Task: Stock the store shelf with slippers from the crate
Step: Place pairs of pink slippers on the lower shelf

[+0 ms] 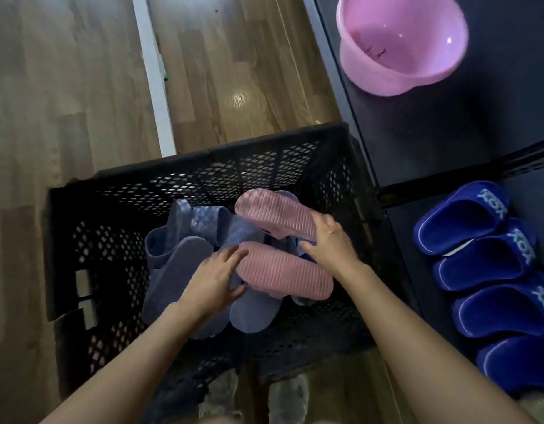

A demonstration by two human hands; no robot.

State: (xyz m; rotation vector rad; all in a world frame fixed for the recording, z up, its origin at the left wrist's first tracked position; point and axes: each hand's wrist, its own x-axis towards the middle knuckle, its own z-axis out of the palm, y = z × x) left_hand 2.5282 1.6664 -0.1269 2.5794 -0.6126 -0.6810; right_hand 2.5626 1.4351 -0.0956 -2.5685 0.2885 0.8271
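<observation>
Both hands are reached into the crate (221, 154) in the head view. The left hand (217, 278) is closed across one end of the nearer pink slipper (286, 270), fingers over its upper edge and thumb at its lower edge. The right hand (330, 243) is set on the end of the farther pink slipper (273, 214) in the same way, thumb spread toward the gap between the two. Both slippers are seen sole up, lying on a heap of grey-blue slippers (176, 261) inside the crate. To the right of the crate, a dark shelf (448, 142) is seen with a row of royal-blue slippers (478, 240) and, farther back, a pink basin (399, 47). The pick-up step is judged to be in hand. Next, the pair must be lifted over the crate wall, turned sole down, and set in a free spot on the shelf.
</observation>
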